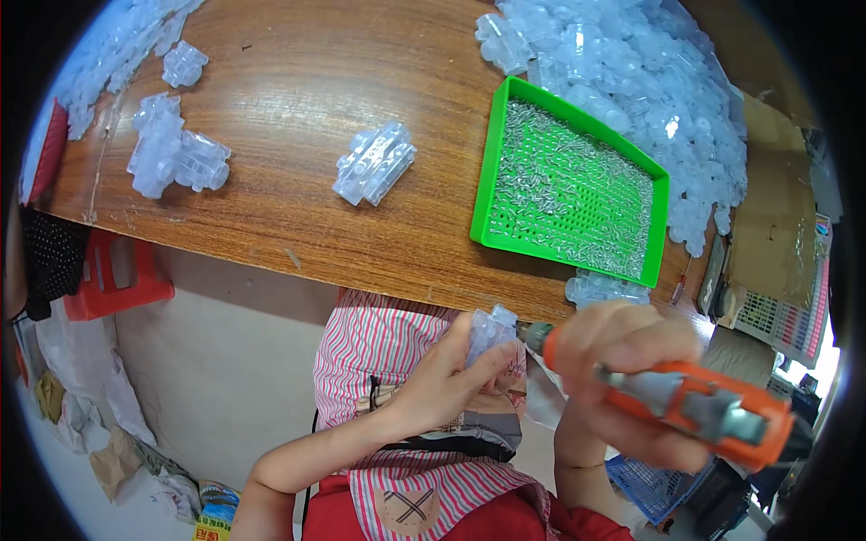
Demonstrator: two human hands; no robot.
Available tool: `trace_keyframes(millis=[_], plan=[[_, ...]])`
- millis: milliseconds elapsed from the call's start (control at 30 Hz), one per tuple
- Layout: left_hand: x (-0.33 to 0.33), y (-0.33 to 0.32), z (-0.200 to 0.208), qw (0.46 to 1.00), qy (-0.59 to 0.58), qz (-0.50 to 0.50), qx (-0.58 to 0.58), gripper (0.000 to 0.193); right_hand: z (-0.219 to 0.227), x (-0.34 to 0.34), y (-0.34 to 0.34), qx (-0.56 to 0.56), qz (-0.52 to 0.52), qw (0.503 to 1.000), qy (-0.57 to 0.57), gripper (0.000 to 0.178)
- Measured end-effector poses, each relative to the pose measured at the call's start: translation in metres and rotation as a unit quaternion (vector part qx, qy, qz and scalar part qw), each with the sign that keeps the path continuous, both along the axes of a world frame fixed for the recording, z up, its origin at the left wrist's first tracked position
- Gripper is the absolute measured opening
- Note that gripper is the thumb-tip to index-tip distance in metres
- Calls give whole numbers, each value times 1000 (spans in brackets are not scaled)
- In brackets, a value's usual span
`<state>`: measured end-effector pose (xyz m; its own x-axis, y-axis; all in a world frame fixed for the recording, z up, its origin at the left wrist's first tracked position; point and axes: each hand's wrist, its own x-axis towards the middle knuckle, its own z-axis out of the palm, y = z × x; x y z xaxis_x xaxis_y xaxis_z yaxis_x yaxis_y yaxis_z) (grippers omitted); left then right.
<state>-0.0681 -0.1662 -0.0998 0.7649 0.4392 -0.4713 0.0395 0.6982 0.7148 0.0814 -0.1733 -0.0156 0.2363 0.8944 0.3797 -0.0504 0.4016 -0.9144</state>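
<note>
Watching left grip (pixel 442 383) pinch clear part (pixel 492 332), right grip (pixel 622 361) clench orange driver (pixel 699 408); I read driver's long axis pointing up-left, nose (pixel 538 336) at part's right side.

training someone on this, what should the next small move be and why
Probably ease the orange driver straight against the clear plastic part: the right hand holds it pointed at the part's right side, and the left hand grips the part. Whether driver and part already touch is hard to tell.
</note>
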Motion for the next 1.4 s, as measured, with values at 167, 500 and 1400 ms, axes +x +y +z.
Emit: trace_keyframes(millis=[167, 500, 1400], plan=[[-6, -2, 10, 987, -30, 38, -155, 35, 40, 22, -9, 49, -46, 998, 8, 63], [-4, -6, 6, 986, -11, 88, -143, 29, 18, 14, -9, -14, -67, 997, 21, 73], [17, -26, -2, 969, -33, 238, -63, 29, -13, 1, -2, 1, -24, 1000, 2, 69]])
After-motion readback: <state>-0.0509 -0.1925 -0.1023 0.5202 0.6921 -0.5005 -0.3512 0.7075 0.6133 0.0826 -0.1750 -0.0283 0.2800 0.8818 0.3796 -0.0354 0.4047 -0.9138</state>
